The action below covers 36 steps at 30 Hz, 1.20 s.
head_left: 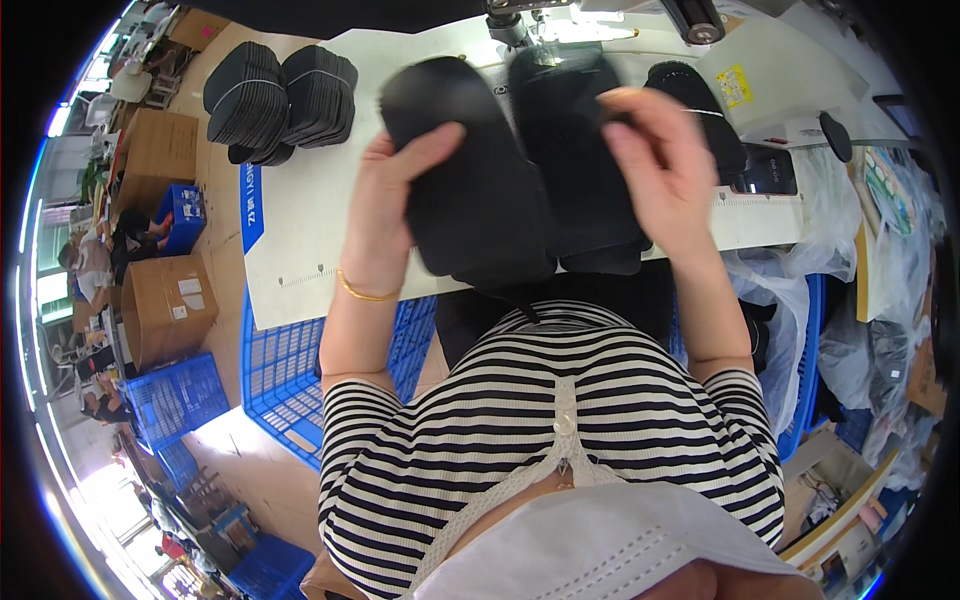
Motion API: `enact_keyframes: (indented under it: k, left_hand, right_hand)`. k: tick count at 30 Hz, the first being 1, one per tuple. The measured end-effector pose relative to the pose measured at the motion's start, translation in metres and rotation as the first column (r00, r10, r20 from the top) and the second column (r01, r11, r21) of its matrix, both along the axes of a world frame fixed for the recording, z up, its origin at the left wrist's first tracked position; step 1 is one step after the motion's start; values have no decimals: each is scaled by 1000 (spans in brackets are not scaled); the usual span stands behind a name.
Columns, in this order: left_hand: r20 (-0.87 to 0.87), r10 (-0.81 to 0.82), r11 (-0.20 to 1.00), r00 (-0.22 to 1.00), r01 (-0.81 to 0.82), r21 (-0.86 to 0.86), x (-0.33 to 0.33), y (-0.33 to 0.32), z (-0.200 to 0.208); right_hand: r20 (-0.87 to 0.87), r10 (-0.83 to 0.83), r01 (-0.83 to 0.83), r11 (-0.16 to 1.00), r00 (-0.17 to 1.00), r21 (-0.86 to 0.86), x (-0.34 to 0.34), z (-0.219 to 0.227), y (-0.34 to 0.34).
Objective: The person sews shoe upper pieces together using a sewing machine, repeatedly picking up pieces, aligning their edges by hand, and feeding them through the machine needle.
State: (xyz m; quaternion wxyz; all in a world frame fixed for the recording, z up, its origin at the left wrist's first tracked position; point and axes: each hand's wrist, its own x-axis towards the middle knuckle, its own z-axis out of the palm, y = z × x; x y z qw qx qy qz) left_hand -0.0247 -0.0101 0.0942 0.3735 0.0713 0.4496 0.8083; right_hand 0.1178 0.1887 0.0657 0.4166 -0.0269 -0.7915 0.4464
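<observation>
Black insole-shaped pieces lie in front of me over the white table. My left hand (pixel 385 205) grips a black insole (pixel 470 180), its thumb on top and its other fingers underneath. Beside it, a second group of black insoles (pixel 580 160) lies partly under the sewing machine head (pixel 510 28). At that group's right edge is my right hand (pixel 665 165), slightly blurred, with thumb and forefinger curved and apart. Nothing shows between those fingertips. Both sets of pieces overhang the table's near edge.
Two banded stacks of black insoles (pixel 245 95) (pixel 320 95) stand at the far left of the white table (pixel 310 215). Another banded bundle (pixel 690 105) and a phone (pixel 765 170) lie at the right. Blue crates (pixel 290 375) sit below the table; cardboard boxes (pixel 165 310) stand left.
</observation>
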Motion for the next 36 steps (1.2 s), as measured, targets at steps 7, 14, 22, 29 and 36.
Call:
enact_keyframes:
  k: [7,14,22,29,36]
  left_hand:
    - [-363,312,948,878,-263,180,10,20,-14]
    - [-324,331,937,886,-267,227,0,16,-21]
    - [-368,329,943,869,-288,164,-6,18,-19]
    - [-432,266,963,861,-255,86,-23,29,-12]
    - [-742,57,922,668,-321,-218,-60,66,3]
  right_hand:
    - [-6,370,-306,760,929,-574,-9,-2,-40]
    - [48,333,-262,815,942,-518,1,-17,-43]
    - [25,348,-243,703,937,-668,-1,-17,-41]
    - [161,441,-206,673,883,-711,-7,-2,-28]
    - [244,449,-205,740,860,-641,-26,5,-7]
